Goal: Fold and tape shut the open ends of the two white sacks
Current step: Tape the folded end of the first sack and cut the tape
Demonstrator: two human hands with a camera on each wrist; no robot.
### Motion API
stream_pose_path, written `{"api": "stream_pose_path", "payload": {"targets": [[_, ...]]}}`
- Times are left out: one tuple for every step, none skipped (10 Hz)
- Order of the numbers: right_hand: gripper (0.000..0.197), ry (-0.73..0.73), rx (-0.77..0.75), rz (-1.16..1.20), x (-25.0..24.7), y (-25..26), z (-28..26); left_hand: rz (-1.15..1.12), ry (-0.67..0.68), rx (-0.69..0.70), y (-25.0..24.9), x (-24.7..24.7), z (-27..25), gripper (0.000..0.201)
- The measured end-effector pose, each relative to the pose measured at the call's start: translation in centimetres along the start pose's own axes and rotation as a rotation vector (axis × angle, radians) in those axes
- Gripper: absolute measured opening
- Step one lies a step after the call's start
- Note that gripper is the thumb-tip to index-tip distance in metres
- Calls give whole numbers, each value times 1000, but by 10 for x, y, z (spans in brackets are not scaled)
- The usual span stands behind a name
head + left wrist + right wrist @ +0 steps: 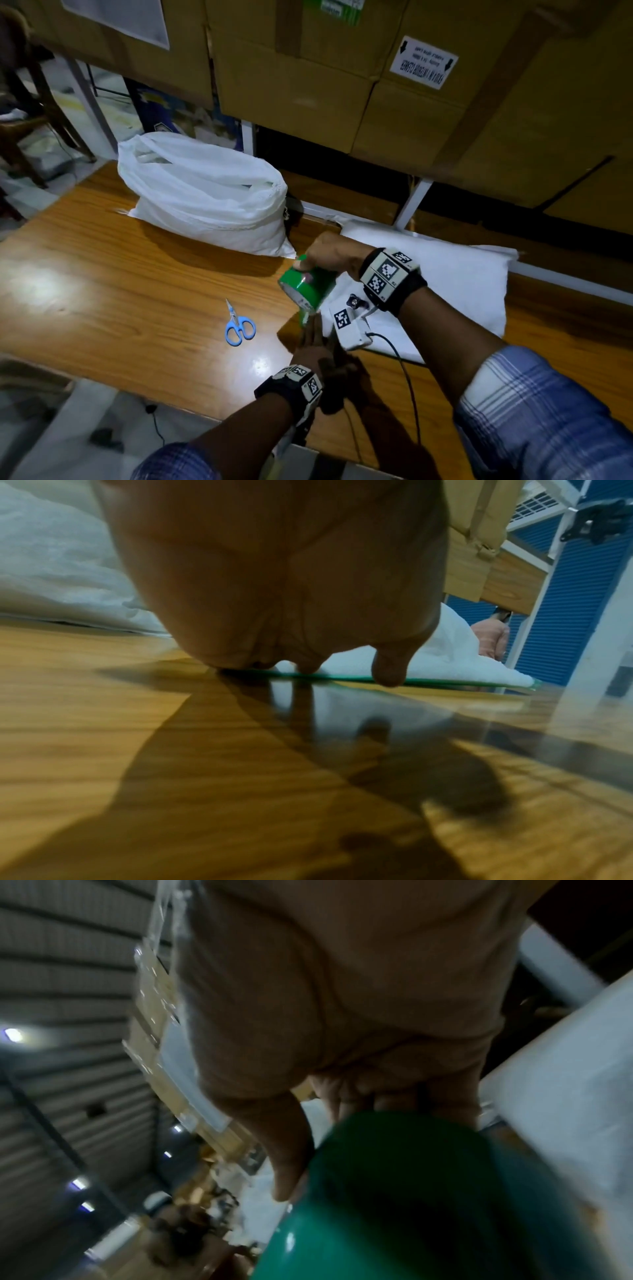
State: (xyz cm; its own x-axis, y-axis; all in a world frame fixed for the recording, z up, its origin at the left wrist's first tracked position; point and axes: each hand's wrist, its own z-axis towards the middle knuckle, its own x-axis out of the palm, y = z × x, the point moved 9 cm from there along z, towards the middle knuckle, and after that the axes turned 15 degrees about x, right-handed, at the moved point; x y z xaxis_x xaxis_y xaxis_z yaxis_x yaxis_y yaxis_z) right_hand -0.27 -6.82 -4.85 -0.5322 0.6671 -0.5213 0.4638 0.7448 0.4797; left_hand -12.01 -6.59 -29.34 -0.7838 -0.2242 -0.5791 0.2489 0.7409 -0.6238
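A full white sack stands at the back left of the wooden table, its mouth gaping. A second, flat white sack lies at the right. My right hand grips a green tape roll just above this flat sack's left edge; in the right wrist view the roll fills the space under my curled fingers. A short green strip runs from the roll down to the tabletop. My left hand presses its end flat with straight fingers.
Blue-handled scissors lie on the table left of my hands. Stacked cardboard boxes on a white rack overhang the table's far edge. A black cable trails from my right wrist across the table's near part.
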Motion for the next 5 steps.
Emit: {"api": "stream_pose_path", "payload": {"targets": [[25,-74,-111,32,-13,19,-19,158,-10,-64,37,16,24,68],[23,-24,-121,2,-15,9,-26,214,-326,-16,10,-21,7,110],[29,24,-47,18,-29,-20,-29,404,-350,72,-16,-32,-3,109],[20,100,-12,-6,-42,-37,-37,410,-413,79,-26,-39,-13,107],[19,63,-53,-63,-55,-32,-47,319,-325,75,-24,-28,-12,109]]}}
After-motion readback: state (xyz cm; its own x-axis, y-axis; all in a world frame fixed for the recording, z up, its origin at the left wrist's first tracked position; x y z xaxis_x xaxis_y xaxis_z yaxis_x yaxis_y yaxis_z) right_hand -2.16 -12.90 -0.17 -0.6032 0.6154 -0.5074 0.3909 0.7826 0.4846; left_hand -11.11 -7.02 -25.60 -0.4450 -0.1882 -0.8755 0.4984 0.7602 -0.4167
